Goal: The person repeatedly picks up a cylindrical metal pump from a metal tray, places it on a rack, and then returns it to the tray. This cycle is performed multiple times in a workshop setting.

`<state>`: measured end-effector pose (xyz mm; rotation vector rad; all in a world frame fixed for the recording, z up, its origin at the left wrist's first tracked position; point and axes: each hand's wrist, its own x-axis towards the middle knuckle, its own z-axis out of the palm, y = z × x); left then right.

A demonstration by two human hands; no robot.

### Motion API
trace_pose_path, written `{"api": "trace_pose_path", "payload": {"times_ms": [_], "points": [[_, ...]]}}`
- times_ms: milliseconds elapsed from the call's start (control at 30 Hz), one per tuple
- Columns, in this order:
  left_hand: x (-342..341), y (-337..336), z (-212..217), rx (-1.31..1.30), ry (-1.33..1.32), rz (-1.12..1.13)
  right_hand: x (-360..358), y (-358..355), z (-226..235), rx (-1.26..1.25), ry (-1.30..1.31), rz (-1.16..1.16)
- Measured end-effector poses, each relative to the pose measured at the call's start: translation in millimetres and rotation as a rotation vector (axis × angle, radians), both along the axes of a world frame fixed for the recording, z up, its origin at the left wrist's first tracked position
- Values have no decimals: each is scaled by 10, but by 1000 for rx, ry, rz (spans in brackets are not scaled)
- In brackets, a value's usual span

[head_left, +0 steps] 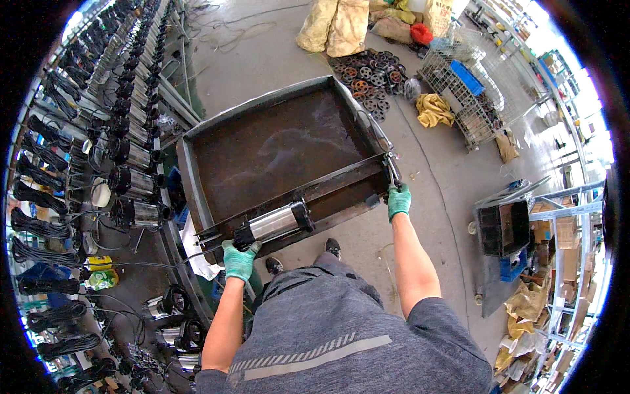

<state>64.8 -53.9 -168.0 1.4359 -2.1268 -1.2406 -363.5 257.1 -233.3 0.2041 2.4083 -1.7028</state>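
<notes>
Left hand [239, 259], green glove, fingers clenched around the black end of the pump [274, 223]; pump is a steel cylinder with black caps, lying on the near rail of the cart [197, 190]; long axis runs along that rail, lower-left to upper-right, rising slightly toward the right; a thin black cable trails off its left end toward the rack.

Right hand [398, 200], same glove, fingers closed on the cart's near-right corner, by the upright handle [392, 172]; not touching the pump.

Key relation: pump sits between the two hands, but hard against the left one; its far cap points toward the right hand, well apart from it; left arm is clearly the nearer, right arm is stretched out along the rail.

Cart tray is rusty brown, bare inside; stands on the concrete floor [275, 59] in front of the person's shoes [333, 247].

Around: rack [125, 131] of similar pumps with coiled black cables at left; pile of black wheels [367, 79] and sacks [331, 26] beyond the cart; wire cage [469, 85] and yellow cloth [433, 108] at upper right; shelving [564, 249] at right.
</notes>
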Motion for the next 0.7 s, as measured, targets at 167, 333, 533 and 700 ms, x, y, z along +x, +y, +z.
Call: {"api": "trace_pose_path", "payload": {"times_ms": [167,333,533,700], "points": [[-86,69,305,-22,-118,8,180,-101,362,-317,-104,-79],[-76,67,343,-35,-157,-7,721,-232,829,-313,-191,478],[-94,32,380,-77,-170,-61,1132,-599,758,-178,-266,833],[-91,51,391,-63,-133,-48,1179,-825,874,-101,-156,968]]}}
